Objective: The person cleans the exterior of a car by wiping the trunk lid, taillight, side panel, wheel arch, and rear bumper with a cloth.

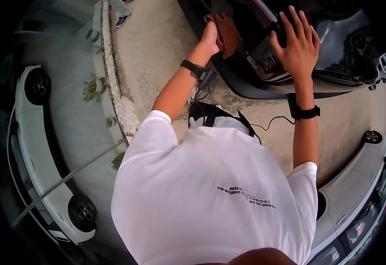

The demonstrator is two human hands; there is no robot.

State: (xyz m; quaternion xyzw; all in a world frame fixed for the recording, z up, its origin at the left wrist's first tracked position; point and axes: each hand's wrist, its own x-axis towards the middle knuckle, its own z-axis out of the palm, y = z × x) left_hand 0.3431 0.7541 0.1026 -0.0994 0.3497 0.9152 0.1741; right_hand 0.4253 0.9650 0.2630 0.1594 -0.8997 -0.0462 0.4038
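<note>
In the head view, a brown cloth (229,35) is gripped by my left hand (210,38), whose fingers are mostly hidden behind it. The cloth hangs against or just in front of the side of a dark car (241,81); whether it touches the bodywork I cannot tell. My right hand (298,51) is open with its fingers spread, holding nothing. It lies over the car's tail light (269,62) and the edge of the glossy dark rear panel (341,42). Whether the palm presses on the car is unclear.
Black straps with small devices sit on both wrists, and a thin cable (272,121) hangs near my waist. White cars (38,145) stand behind glass at left and at lower right (356,176). Potted plants (99,86) line a rough kerb (124,112). Another person's shoe (122,20) shows at top left.
</note>
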